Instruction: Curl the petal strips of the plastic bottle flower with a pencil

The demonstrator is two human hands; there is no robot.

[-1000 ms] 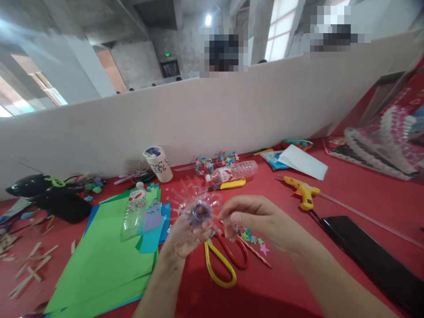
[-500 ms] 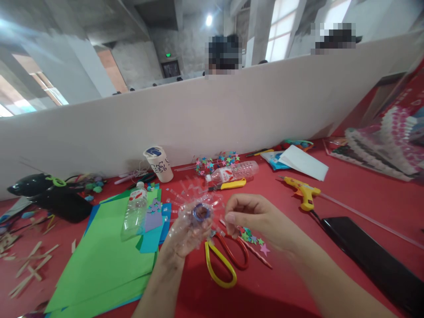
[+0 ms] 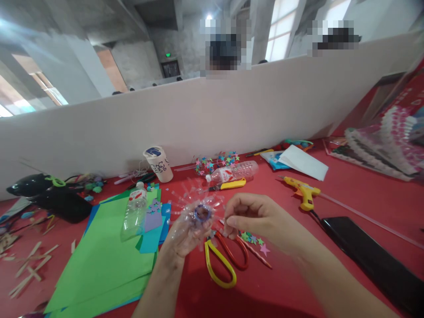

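A cut clear plastic bottle [image 3: 202, 213] with a bluish ring at its middle and thin strips fanned out around it rests in my left hand [image 3: 185, 234], whose fingers wrap round it. Just to its right, my right hand [image 3: 250, 216] is closed in a pinch beside the strip ends. Whether a strip sits between those fingertips is hard to make out. Below both hands lie scissors [image 3: 221, 265] with one yellow and one red handle. Small coloured foam stars [image 3: 253, 239] and a pink twisted stick [image 3: 260, 258] lie under my right hand.
Green paper sheets [image 3: 102, 247] and an upright-looking clear bottle [image 3: 134, 212] are at left. A lying bottle [image 3: 238, 171], yellow cutter [image 3: 233, 183] and white cup [image 3: 159, 164] stand behind. At right are a yellow glue gun [image 3: 303, 191] and a black case [image 3: 367, 256]. A white partition [image 3: 198, 119] bounds the back.
Both hands stay almost in place. The cut bottle has turned slightly in my left hand, and my right fingertips have shifted a little.
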